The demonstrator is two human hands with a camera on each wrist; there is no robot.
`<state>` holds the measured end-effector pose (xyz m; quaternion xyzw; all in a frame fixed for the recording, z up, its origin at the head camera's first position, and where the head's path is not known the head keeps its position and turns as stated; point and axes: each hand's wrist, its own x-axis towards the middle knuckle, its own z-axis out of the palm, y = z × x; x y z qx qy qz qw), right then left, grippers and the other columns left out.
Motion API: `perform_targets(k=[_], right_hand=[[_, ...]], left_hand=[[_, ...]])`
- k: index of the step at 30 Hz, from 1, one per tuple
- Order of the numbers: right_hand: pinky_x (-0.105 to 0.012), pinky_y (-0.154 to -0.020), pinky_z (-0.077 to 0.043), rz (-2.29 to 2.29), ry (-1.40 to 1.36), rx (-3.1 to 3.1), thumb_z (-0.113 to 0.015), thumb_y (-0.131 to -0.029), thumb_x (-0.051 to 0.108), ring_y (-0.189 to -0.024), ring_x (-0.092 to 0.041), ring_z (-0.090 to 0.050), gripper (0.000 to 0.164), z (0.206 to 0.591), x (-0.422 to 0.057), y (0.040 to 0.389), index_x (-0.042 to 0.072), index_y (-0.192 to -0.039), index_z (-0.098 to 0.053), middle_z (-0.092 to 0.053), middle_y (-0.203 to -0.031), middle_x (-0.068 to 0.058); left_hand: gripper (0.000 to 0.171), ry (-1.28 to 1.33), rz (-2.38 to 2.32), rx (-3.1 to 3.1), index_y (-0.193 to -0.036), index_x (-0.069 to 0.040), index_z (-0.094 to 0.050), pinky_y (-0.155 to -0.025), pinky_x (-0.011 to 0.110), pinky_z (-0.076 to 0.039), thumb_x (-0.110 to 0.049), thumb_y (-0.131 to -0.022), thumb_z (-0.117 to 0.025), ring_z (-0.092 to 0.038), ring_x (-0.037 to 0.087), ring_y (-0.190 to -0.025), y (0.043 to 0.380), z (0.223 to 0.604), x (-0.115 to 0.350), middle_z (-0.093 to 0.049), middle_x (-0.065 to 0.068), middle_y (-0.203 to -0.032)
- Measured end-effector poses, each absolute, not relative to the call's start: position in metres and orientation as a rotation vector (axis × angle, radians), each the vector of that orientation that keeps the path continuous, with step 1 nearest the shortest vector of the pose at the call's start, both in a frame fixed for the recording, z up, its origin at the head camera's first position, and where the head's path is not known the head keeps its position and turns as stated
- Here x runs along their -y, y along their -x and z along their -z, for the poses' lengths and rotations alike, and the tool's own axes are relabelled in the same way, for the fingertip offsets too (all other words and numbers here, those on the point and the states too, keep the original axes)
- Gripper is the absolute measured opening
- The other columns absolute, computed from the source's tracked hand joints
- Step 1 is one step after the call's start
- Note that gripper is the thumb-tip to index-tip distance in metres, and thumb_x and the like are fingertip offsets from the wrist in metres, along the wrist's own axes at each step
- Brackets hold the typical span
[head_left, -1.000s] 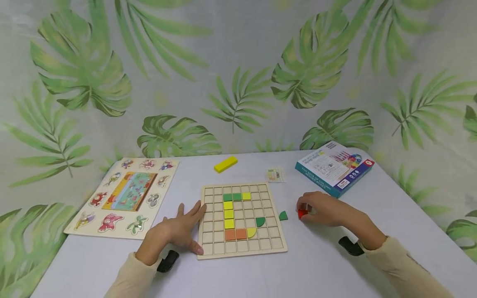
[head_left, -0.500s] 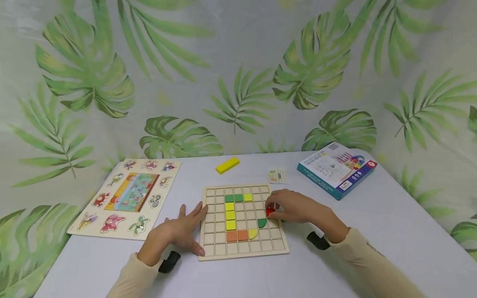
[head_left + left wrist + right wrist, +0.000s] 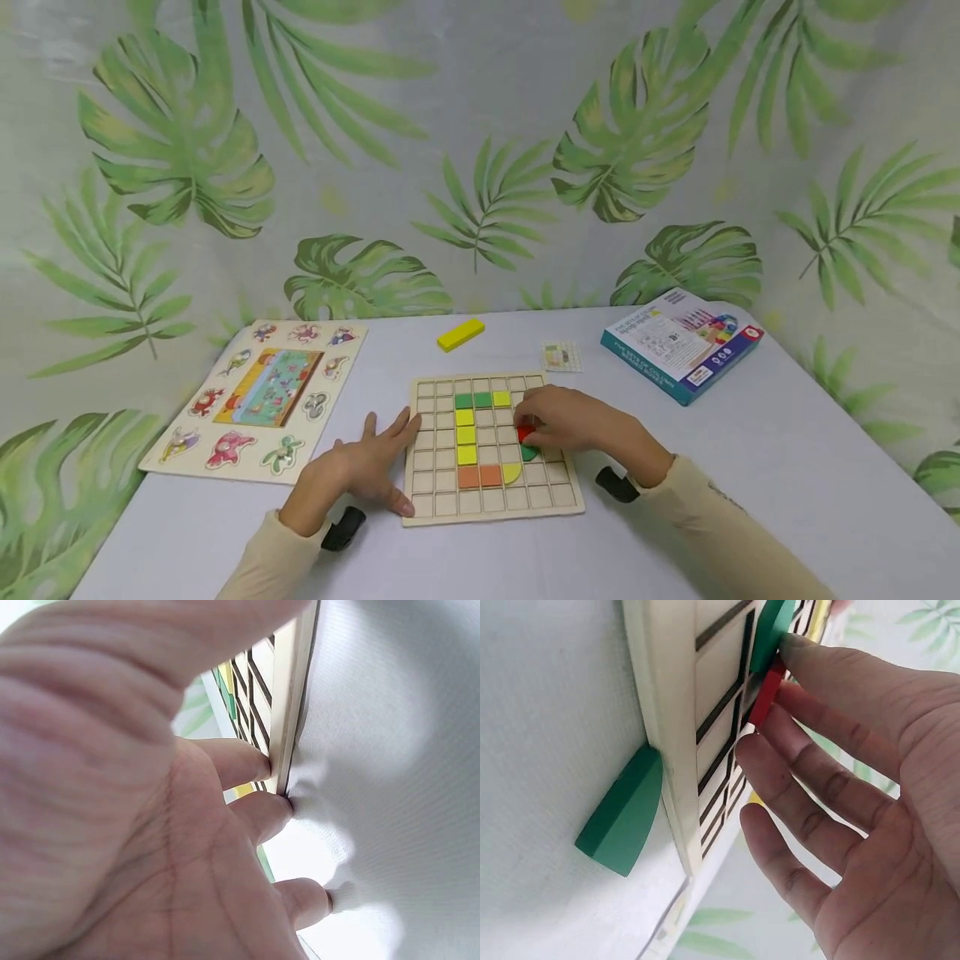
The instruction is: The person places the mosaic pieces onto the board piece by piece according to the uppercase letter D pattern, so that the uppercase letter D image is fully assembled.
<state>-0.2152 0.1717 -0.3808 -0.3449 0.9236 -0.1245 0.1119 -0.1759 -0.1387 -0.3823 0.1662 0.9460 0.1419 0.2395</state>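
A wooden grid board lies on the white table, with green, yellow and orange square tiles and a yellow quarter-round tile in its cells. My right hand pinches a red tile between thumb and fingers over the board's right part. That tile is just behind a green quarter-round tile on the board; its exact shape is partly covered by the fingers. My left hand rests with spread fingers at the board's left edge. In the left wrist view, fingertips touch the board's side.
Another green quarter-round piece lies on the table against the board's right side. Behind the board are a yellow bar and a small pattern card. A teal box stands back right; a sea-animal peg puzzle lies left.
My right hand has carried the red tile leftward from the table onto the board's right part, beside the green quarter-round tile. The left hand has stayed at the board's edge.
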Motion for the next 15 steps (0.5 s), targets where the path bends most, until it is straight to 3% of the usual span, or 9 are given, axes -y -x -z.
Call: perform_targets(k=[15], right_hand=[[-0.027,-0.074,-0.050,0.457,0.970,-2.733,-0.074,-0.091,0.018,-0.081,-0.009,-0.055,0.008,0.385,-0.181,0.216,0.016,-0.099,-0.072,-0.064,-0.093,0.006]], left_hand=[[0.128,-0.429,-0.409,-2.564,-0.162,-0.017,-0.018,-0.100,0.087,-0.011,-0.043,-0.061,-0.092,0.003,0.055,-0.150,0.176,0.384,0.138,-0.005,0.006,-0.170]])
